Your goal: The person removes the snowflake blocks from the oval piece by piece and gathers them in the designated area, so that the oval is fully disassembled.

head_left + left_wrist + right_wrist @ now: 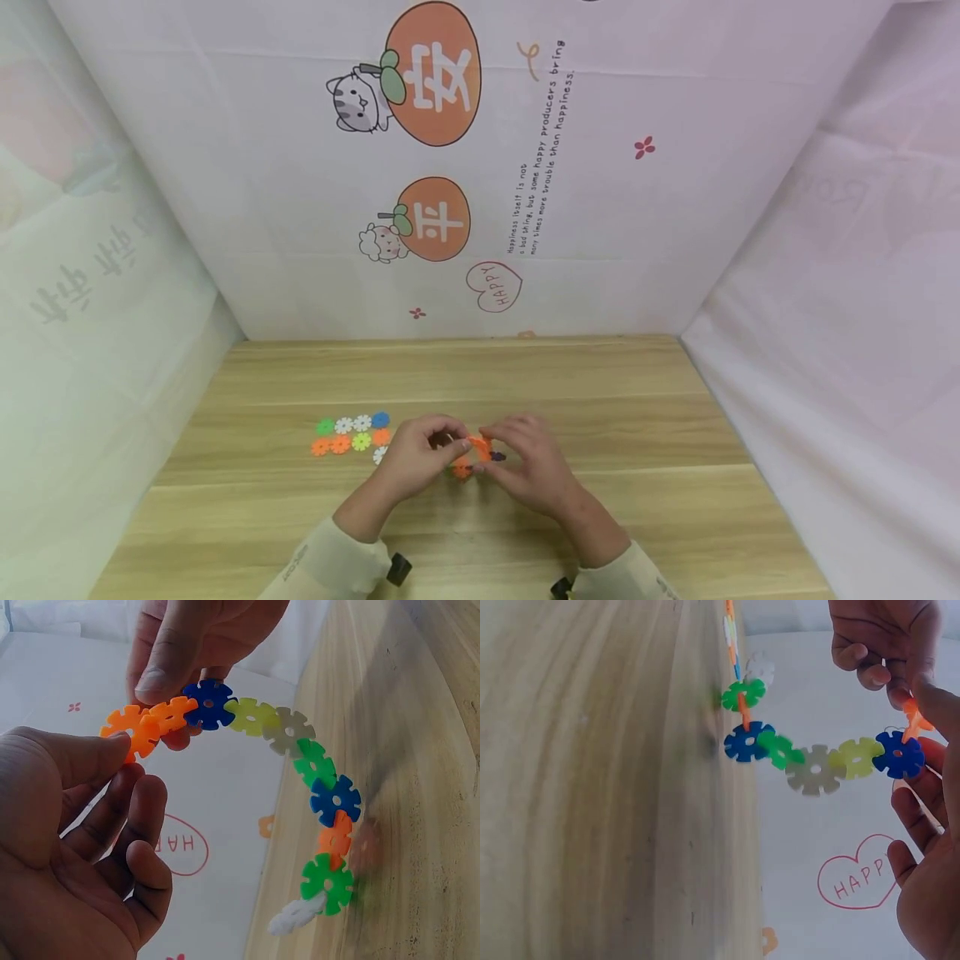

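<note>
Both hands hold one end of a curved chain of interlocked plastic snowflake discs, raised off the table. In the left wrist view, the thumb and forefinger of my left hand (416, 456) pinch the end orange disc (133, 736). My right hand (537, 468) grips the chain beside it, at the second orange disc (172, 715), close to a dark blue disc (210, 704). From there the chain hangs through yellow-green (856, 757), greyish (815, 771), green, blue and orange discs to a green disc (327, 884) and a white disc (296, 915) at its far end.
Several loose snowflake discs lie in rows on the wooden table (300, 525) left of my hands, among them a blue disc (381, 419), a yellow-green disc (362, 442) and a white disc (380, 455). White printed cloth (585, 292) walls the back and both sides.
</note>
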Demonstrator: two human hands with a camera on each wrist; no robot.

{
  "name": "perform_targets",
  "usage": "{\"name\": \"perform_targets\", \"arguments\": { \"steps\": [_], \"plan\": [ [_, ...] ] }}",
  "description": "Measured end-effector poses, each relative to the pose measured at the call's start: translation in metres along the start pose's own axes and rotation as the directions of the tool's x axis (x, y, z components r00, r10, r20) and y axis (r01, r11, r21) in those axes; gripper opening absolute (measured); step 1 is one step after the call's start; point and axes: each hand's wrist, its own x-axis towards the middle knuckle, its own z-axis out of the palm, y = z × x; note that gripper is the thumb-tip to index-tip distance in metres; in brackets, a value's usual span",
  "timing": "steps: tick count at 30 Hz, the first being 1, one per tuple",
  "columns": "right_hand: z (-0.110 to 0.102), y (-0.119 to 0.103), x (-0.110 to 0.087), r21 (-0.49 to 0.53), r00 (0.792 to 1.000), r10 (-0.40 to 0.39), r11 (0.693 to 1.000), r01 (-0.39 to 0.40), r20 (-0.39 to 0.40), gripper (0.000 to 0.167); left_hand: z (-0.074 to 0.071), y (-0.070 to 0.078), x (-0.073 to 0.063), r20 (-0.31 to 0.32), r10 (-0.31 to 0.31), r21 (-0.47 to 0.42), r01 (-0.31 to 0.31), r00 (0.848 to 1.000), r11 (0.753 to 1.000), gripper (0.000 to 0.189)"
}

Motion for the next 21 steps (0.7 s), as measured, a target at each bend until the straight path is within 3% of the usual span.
{"name": "perform_targets", "arguments": {
  "steps": [11,21],
  "plan": [
    [0.0059,0.0018,-0.0023,-0.001,1.000,-0.009,1.000,0.009,-0.020,0.038,-0.0011,-0.0019,-0.0015,-0.003,0.009,-0.023,-0.009,1.000,1.000,0.008],
    [0.0051,0.0005,-0.0021,-0.020,1.000,-0.019,1.000,0.019,-0.019,0.032,-0.0019,-0.0012,-0.0026,-0.054,0.040,0.061,-0.036,0.998,0.997,0.006]
  ]
}}
